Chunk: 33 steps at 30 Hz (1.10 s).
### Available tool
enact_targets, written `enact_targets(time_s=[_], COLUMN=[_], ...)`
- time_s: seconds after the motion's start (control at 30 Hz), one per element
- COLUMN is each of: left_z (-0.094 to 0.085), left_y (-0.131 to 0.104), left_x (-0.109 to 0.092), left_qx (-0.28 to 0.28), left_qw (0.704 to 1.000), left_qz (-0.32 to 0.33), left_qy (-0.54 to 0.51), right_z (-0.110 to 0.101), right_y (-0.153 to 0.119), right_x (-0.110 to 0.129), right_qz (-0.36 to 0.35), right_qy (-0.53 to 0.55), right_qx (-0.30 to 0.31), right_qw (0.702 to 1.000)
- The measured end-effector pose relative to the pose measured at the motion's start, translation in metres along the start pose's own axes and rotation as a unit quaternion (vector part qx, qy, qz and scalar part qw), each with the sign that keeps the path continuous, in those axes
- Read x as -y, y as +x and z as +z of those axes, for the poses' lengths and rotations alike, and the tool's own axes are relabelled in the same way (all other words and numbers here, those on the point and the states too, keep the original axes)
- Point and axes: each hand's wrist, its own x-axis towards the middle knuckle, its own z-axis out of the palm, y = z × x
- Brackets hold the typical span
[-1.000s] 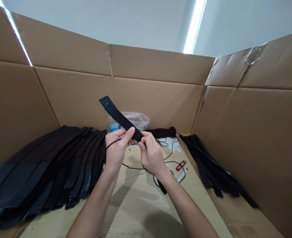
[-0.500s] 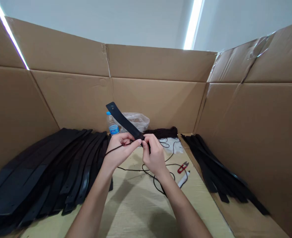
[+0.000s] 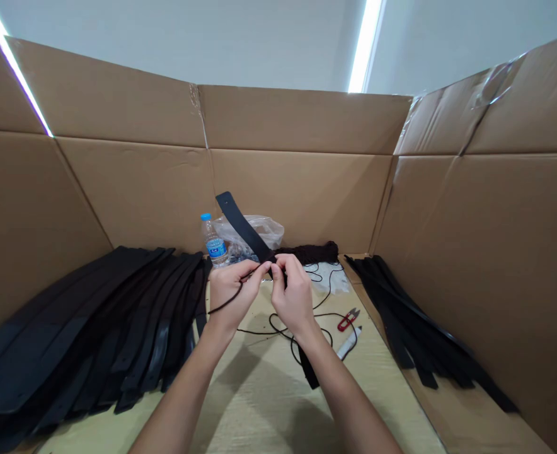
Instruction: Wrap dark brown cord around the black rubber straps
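Between my two hands, above the middle of the table, is a long black strap (image 3: 243,225) with a small hole near its raised upper end. My left hand (image 3: 235,291) pinches it together with a thin dark cord (image 3: 227,303) that trails across the palm. Close beside it, my right hand (image 3: 293,292) is closed on the strap, thumb and fingertips pressed together. The strap's lower end shows below my right wrist. My fingers hide the spot where cord and strap meet.
Many black straps (image 3: 94,315) lie piled at left, with a smaller bundle (image 3: 415,321) at right. Red thread snips (image 3: 348,320) and a white pen-like tube (image 3: 350,342) lie near loose cord. Behind stand a water bottle (image 3: 215,246), a plastic bag (image 3: 266,230), a dark cord hank (image 3: 314,253) and cardboard walls (image 3: 302,189).
The strap has swung steeper, its upper end shifting right, and its lower end now shows under my right wrist. My left hand has turned and moved slightly right; my right hand stays nearly still.
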Motion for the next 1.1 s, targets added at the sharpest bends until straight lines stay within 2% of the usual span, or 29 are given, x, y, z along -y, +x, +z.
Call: enact_targets(time_s=[0.07, 0.13, 0.27, 0.37, 0.53, 0.7, 0.93, 1.1], left_z=[0.003, 0.006, 0.007, 0.003, 0.0, 0.003, -0.003, -0.004], left_y=[-0.001, 0.0, 0.008, 0.013, 0.01, 0.008, 0.01, 0.009], left_x=[-0.001, -0.001, 0.001, -0.001, -0.01, -0.011, -0.01, -0.009], left_qx=[-0.017, -0.017, 0.041, 0.082, 0.041, -0.002, 0.057, 0.057], left_qw=[1.0, 1.0, 0.989, 0.975, 0.968, 0.966, 0.978, 0.983], left_qz=[0.014, -0.006, -0.101, -0.134, -0.164, -0.161, -0.118, -0.081], left_qy=[0.001, -0.016, -0.096, -0.155, -0.188, -0.202, -0.162, -0.157], right_z=[0.0, 0.0, 0.0, 0.001, 0.003, 0.009, 0.004, 0.001], right_y=[0.0, 0.0, -0.001, -0.001, -0.003, -0.008, -0.006, -0.003], right_x=[-0.001, -0.002, -0.005, -0.005, 0.001, 0.003, 0.001, -0.002], right_qz=[0.0, -0.005, -0.013, -0.016, -0.014, 0.038, 0.0, 0.007], right_qy=[-0.004, -0.007, -0.019, -0.024, -0.028, -0.071, -0.055, -0.067], right_qx=[-0.006, -0.01, -0.017, -0.024, -0.026, -0.044, -0.075, -0.064], right_qw=[1.0, 1.0, 1.0, 0.999, 0.999, 0.996, 0.996, 0.996])
